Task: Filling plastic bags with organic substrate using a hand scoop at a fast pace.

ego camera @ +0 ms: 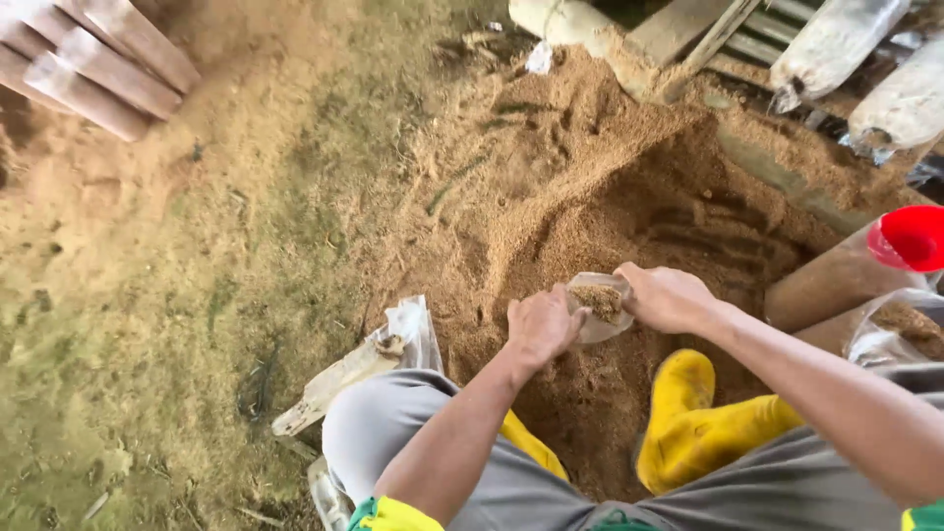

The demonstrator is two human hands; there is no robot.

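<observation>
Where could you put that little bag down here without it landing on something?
Open ground lies left of the sawdust pile, below the stacked rolls. It is crowded round both hands on the bag: boots, filled bags at right.

Both hands (605, 313) on sawdust-filled bag (598, 305)

You had a stack of filled, sawdust-packed cylinder bags (93, 59) lying at the far left corner, well apart from the sawdust heap (590, 197). Two more clear bags (836, 44) rested on slats at the far right, and a red cap (913, 238) sat on a tilted packed cylinder (821, 285) at the right edge. Yellow rubber boots (688, 423) stood in the sawdust, and an empty plastic bag (413, 329) lay just beside your left knee.
</observation>
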